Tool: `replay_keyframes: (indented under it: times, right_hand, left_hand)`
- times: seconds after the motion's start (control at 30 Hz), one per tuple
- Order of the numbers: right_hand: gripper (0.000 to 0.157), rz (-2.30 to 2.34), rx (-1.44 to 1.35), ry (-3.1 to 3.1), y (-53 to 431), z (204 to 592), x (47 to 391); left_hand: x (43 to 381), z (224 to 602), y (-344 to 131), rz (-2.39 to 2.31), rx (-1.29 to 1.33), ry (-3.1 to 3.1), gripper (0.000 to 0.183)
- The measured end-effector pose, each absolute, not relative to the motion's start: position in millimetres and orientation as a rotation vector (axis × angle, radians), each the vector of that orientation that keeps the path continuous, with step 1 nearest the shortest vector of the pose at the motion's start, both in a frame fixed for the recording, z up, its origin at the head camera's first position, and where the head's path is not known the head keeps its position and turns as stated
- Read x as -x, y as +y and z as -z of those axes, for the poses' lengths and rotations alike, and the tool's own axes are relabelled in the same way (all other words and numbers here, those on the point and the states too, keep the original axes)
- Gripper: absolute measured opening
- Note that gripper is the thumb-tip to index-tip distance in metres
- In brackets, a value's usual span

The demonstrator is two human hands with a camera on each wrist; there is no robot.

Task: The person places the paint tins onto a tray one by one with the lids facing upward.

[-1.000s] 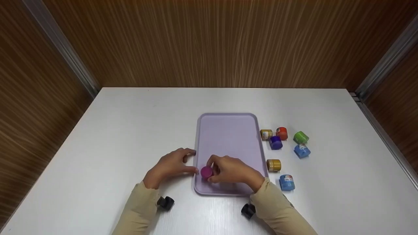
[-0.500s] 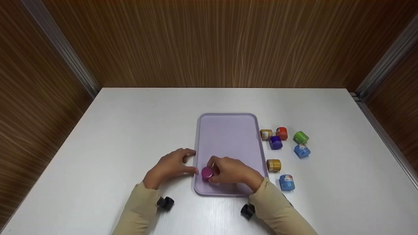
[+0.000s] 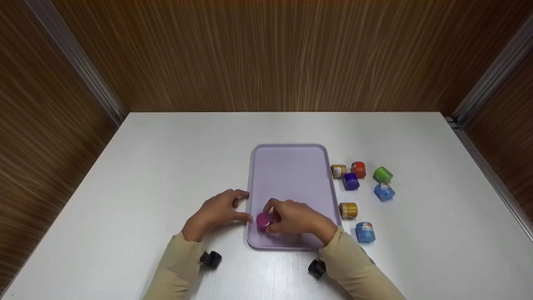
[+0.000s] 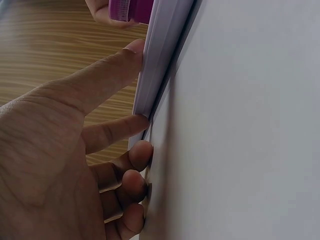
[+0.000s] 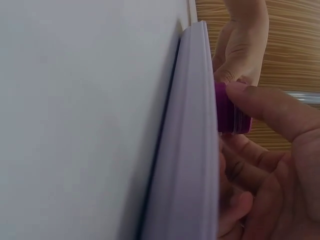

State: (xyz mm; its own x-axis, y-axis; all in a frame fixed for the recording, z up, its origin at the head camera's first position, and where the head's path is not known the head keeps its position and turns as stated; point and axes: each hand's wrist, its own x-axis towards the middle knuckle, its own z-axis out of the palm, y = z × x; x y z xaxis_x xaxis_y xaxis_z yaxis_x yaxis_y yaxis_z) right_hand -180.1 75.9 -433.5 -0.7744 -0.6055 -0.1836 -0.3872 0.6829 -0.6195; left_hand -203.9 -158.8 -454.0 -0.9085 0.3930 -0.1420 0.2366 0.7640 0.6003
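Observation:
A small magenta paint jar stands upright at the near left corner of the lilac tray. My right hand pinches it between thumb and fingers; the right wrist view shows the thumb on the side of the jar. At the tray's left edge, my left hand rests with fingers spread, its thumb and index finger touching the rim in the left wrist view. The other fingers of that hand curve loosely by the white tabletop.
Right of the tray lie several small jars: a gold jar, a red jar, a purple jar, a green jar, two blue jars and a yellow jar. Wood-grain panels enclose the table.
The magenta jar's top has tilted slightly and the jar has shifted a touch toward me in my right hand. My left hand keeps its place at the rim.

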Motion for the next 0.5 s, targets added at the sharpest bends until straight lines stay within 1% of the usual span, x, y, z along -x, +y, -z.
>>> replay_keyframes:
  times: [0.27,0.5]
  right_hand:
    - [0.040,0.785,0.827,2.539,81,422,177]
    - [0.042,0.791,0.836,2.567,99,403,174]
  left_hand:
    - [204,455,-161,-0.857,-0.483,2.697,0.070]
    - [204,456,-159,-0.881,-0.466,2.698,0.070]
